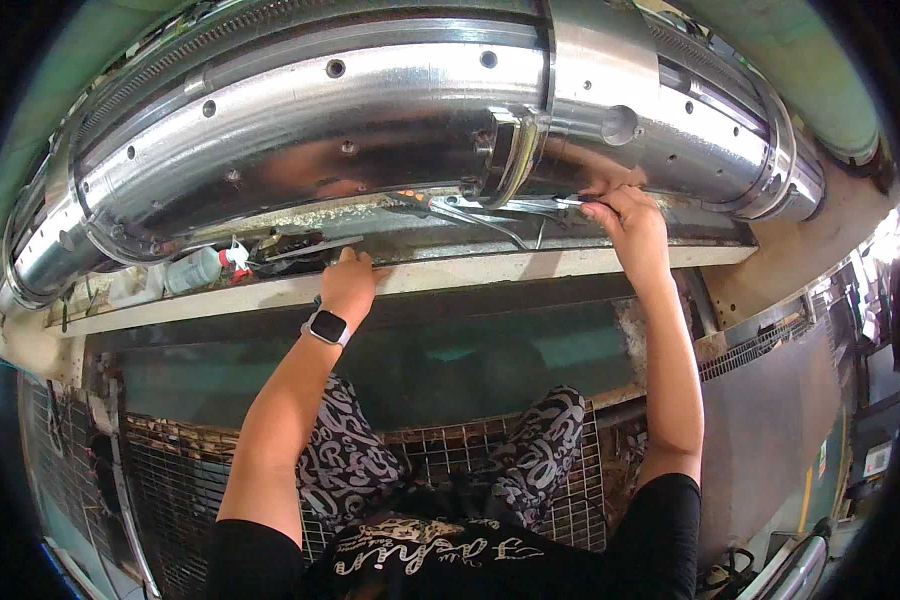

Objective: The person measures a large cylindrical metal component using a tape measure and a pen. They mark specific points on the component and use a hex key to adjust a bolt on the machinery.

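Observation:
My right hand (625, 230) is closed, thumb and fingers pinching a slim metal tool (568, 202) with a dark part, just under the big shiny steel cylinder (410, 90). Its exact kind is too small to tell. My left hand (350, 283), with a watch at the wrist, leans on the pale ledge (470, 270). Its thumb stands apart and the fingertips are partly hidden; nothing shows in its grasp. Close to those fingers lies a flat metal strip (315, 248). Between the hands, orange-handled pliers (420, 200) and other metal tools lie in the trough behind the ledge.
A spray bottle (195, 270) with a red and white head lies at the trough's left end. The steel ring clamp (515, 155) juts from the cylinder near my right hand. Below the ledge is a green surface (470, 355); metal grating (570, 480) lies under my legs.

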